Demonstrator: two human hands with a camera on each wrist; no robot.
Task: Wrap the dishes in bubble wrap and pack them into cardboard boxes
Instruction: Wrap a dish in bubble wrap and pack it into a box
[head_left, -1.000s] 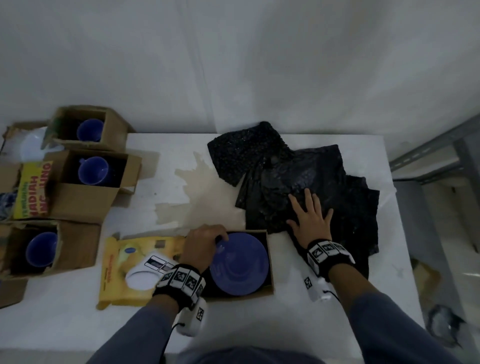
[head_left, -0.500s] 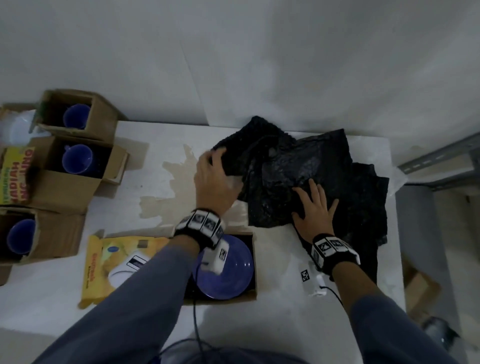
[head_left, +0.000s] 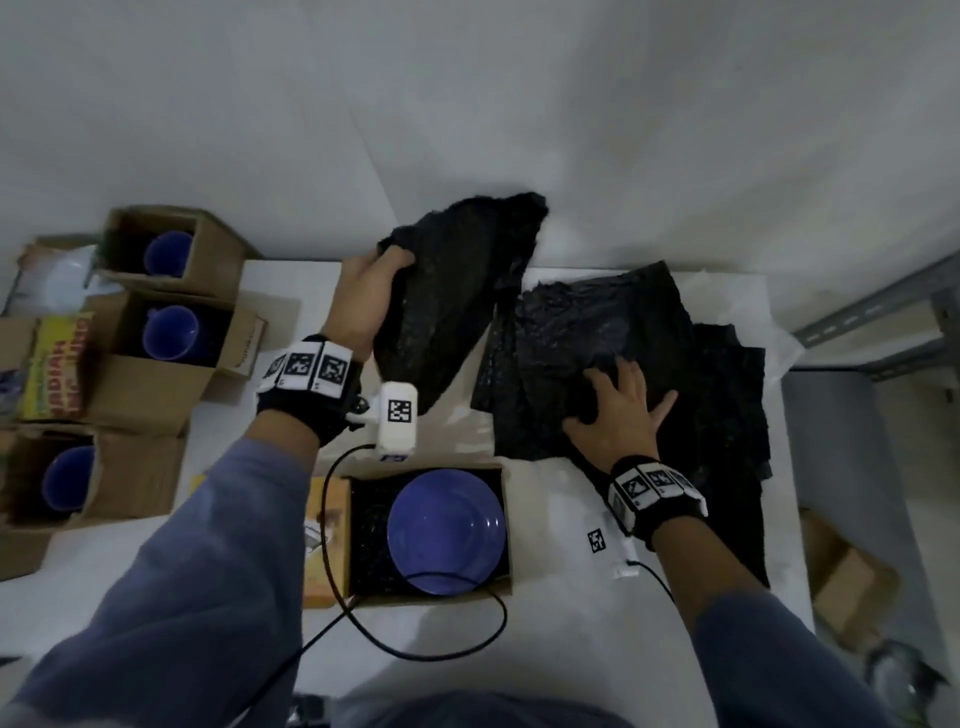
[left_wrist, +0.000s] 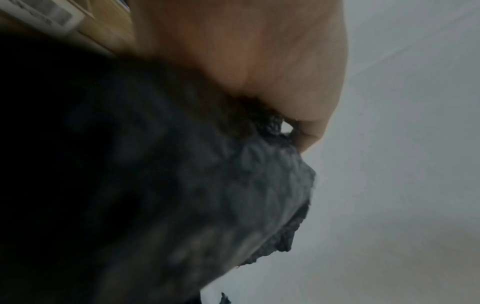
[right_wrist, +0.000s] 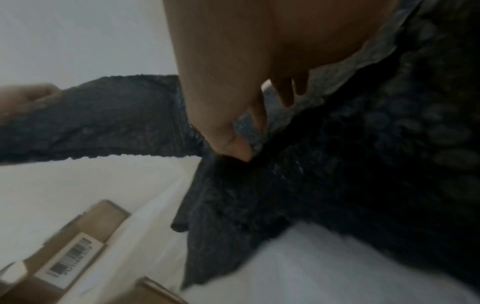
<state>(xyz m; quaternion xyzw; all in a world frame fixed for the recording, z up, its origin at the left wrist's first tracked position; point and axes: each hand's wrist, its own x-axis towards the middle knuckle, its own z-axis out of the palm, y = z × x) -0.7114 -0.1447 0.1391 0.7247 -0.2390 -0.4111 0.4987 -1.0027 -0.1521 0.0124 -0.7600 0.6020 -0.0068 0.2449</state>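
Observation:
A blue plate (head_left: 447, 525) lies in an open cardboard box (head_left: 506, 525) lined with black wrap, at the table's near middle. My left hand (head_left: 366, 296) grips the corner of a black bubble wrap sheet (head_left: 457, 291) and holds it lifted off the table; in the left wrist view the sheet (left_wrist: 207, 205) hangs below my palm. My right hand (head_left: 621, 410) lies flat with spread fingers on the pile of black bubble wrap (head_left: 623, 353) at the right. The right wrist view shows my fingers (right_wrist: 233, 142) pressing that pile (right_wrist: 363, 185).
Three open cardboard boxes, each with a blue cup (head_left: 169, 330), stand along the left edge. A yellow packet (head_left: 322, 519) lies left of the plate box. A cable (head_left: 415, 644) loops over the near table. The white wall (head_left: 467, 104) is close behind; a metal shelf (head_left: 883, 322) is at right.
My left hand left the plate box, reached to the bubble wrap pile, took a sheet's corner and lifted it up and left. My right hand stayed pressed on the pile.

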